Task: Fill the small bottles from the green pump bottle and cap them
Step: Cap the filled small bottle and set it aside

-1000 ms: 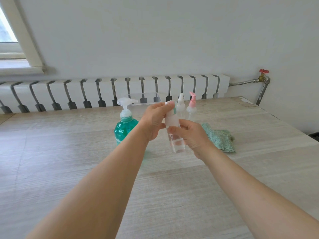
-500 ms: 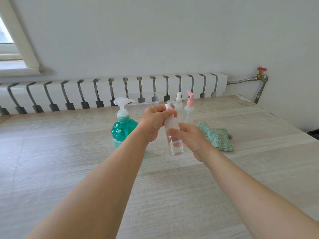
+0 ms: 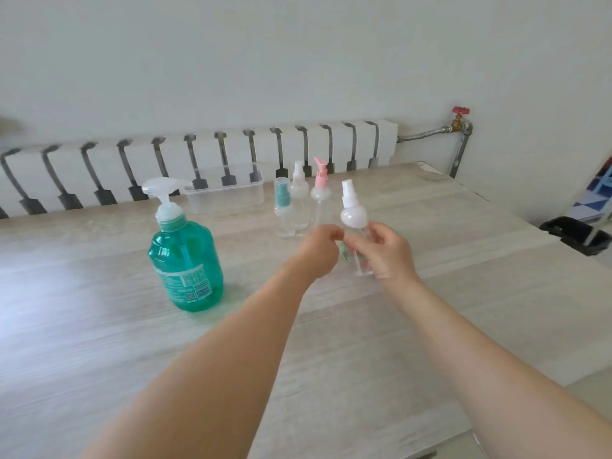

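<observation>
– So, where's the bottle [image 3: 356,240]?

– Off the table [image 3: 99,326], right of the pump bottle [image 3: 185,260]. My right hand [image 3: 385,251] curls round its clear body; my left hand [image 3: 319,250] is curled beside it, whether pinching anything I can't tell.

– How will it handle?

– Light, thin, probably slick plastic, I'd judge. Hold the body, not the white sprayer [image 3: 352,210].

– Room?

– Three small bottles [image 3: 299,200] and a tray [image 3: 225,190] behind the pump bottle; table edge well right.
</observation>
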The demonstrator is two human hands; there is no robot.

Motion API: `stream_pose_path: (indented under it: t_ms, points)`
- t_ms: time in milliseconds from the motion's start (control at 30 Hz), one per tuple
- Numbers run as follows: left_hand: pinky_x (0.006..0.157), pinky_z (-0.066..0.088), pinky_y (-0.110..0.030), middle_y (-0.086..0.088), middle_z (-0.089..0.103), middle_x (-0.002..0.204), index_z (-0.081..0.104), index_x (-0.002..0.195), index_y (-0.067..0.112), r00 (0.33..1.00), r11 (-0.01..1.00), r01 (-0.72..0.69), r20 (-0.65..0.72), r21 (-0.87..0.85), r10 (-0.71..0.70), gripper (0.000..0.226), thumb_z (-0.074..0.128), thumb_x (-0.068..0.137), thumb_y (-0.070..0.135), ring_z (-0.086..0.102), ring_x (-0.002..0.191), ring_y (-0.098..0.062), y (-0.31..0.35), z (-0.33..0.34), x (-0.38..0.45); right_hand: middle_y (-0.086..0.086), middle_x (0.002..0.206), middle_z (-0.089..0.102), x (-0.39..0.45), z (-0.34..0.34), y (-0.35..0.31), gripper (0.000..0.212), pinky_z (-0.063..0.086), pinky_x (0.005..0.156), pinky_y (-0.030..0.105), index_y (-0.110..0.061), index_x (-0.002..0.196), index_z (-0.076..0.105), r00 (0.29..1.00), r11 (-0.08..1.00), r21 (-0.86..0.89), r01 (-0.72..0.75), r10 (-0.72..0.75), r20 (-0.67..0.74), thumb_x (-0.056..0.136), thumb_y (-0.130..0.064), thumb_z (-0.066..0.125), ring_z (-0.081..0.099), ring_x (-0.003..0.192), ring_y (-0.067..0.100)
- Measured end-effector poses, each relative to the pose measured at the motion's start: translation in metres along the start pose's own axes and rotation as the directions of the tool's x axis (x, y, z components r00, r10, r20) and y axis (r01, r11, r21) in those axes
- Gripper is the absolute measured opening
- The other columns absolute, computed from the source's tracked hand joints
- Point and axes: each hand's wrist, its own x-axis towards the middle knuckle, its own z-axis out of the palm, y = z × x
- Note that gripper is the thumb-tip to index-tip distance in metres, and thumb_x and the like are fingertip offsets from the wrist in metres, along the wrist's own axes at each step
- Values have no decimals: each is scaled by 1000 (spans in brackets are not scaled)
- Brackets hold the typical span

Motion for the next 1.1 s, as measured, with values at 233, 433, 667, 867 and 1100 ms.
stream_pose_path:
  t_ms: [233, 433, 667, 867, 1100]
  points:
    - [95, 38, -39, 4, 42, 137, 37, 137, 31, 936, 816, -308, 310, 489, 167, 48, 47, 91, 22, 41, 115, -29, 3, 36, 23, -13, 66, 61, 8, -24, 9, 14, 42, 49, 10, -19, 83, 70, 992, 999, 54, -2, 8, -129, 71, -20, 78, 58, 56, -4]
    - [80, 40, -32, 2, 61, 103, 61, 108, 23, 969, 711, -247, 152, 658, 196, 28, 58, 84, 36, 50, 104, -23, -1, 36, 23, -4, 64, 65, 5, -16, 4, 12, 49, 57, 20, -11, 81, 70, 997, 996, 91, -21, 28, -68, 73, -19, 75, 62, 62, 8]
    - [55, 46, -24, -9, 66, 83, 62, 83, 9, 958, 952, 263, -72, -158, -277, 22, 57, 78, 30, 57, 65, -20, -22, -24, 3, -8, 65, 62, -3, 13, -8, 14, 44, 46, 19, -20, 93, 67, 999, 985, 171, -31, 24, 42, 80, -21, 72, 57, 56, 7]
    - [80, 54, -40, -12, 65, 84, 59, 86, 7, 912, 506, 266, 44, -820, -408, 14, 51, 80, 17, 63, 80, -25, -23, -69, -22, 3, 88, 58, -13, 47, -14, 42, 41, 41, 19, -21, 110, 46, 987, 989, 105, -104, 90, 131, 77, -16, 70, 59, 59, 13]
    - [84, 52, -46, -19, 63, 115, 54, 119, 6, 979, 287, 175, 136, -942, -151, 57, 30, 95, 52, 63, 103, -34, -22, -79, -34, -1, 74, 56, -28, 73, -18, 29, 40, 41, 12, -29, 88, 47, 979, 995, 48, 84, -91, 182, 79, -22, 74, 52, 45, -5]
